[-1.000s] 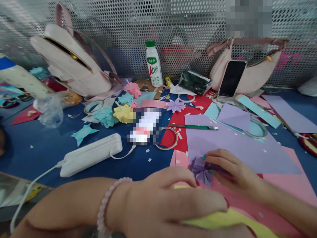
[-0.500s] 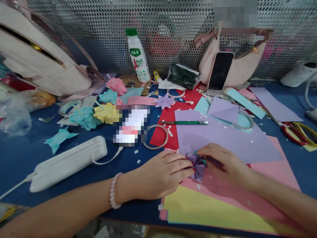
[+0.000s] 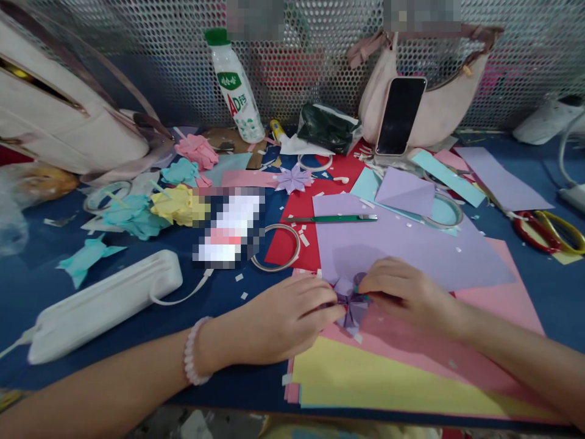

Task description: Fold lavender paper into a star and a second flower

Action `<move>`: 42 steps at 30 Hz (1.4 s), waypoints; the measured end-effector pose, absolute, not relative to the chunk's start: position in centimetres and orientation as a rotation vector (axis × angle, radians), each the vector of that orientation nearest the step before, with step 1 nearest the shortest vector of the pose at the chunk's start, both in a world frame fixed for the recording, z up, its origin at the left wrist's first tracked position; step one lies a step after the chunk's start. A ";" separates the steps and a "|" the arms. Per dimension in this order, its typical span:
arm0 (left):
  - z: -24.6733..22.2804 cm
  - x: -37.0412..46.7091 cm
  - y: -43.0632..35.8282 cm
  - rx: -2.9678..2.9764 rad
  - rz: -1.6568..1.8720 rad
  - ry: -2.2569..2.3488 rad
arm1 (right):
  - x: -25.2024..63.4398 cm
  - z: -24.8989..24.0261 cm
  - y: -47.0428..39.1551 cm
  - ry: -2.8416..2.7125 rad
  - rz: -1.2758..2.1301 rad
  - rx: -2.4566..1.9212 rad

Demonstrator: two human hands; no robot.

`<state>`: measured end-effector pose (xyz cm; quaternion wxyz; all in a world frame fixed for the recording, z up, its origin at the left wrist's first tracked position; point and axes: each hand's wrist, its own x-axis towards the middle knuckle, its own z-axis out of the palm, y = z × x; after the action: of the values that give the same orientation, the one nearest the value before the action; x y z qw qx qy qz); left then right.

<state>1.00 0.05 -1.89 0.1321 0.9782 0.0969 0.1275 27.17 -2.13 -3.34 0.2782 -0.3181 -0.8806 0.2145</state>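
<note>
A folded purple paper flower (image 3: pixel 351 308) rests over the coloured sheets, between my two hands. My left hand (image 3: pixel 292 314), with a beaded bracelet on its wrist, closes its fingertips on the flower's left side. On the upper right, my right hand (image 3: pixel 402 289) pinches a petal between thumb and fingers; the fingertips are partly hidden. Beneath lie a large purple sheet (image 3: pixel 411 244), a pink sheet (image 3: pixel 489 305) and a yellow sheet (image 3: pixel 356 378). Beyond the hands is a green utility knife (image 3: pixel 342 218). Farther back sits a finished-looking lilac paper flower (image 3: pixel 293 178).
A roll of tape (image 3: pixel 276 247) and a lit phone (image 3: pixel 231 228) lie left of the paper, near a white power strip (image 3: pixel 107 305). Paper flowers (image 3: pixel 178 204), a bottle (image 3: pixel 235 91), a handbag (image 3: pixel 443 110) and a propped phone (image 3: pixel 401 116) stand behind. Scissors (image 3: pixel 537 231) lie right.
The view has shifted, so the table things appear farther left and slightly higher. My right fingers have curled in more at the flower's upper right petal; my left hand keeps its hold.
</note>
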 end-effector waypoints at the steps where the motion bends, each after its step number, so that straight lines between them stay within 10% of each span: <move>1: -1.8 0.9 0.0 2.842 0.409 0.292 | 27.2 -3.4 -2.1 -2.356 0.530 -0.858; 9: -2.0 1.0 -0.5 2.915 0.465 0.404 | 26.8 -2.9 -2.8 -2.483 0.166 -0.671; 42: -2.8 0.9 0.2 2.882 0.245 0.273 | 25.2 -2.7 -1.5 -2.505 0.568 -0.923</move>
<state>0.89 0.23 -2.84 0.1178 0.9851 0.0932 0.0836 25.19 -1.53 -2.68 0.2045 -0.3309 -0.8985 0.2037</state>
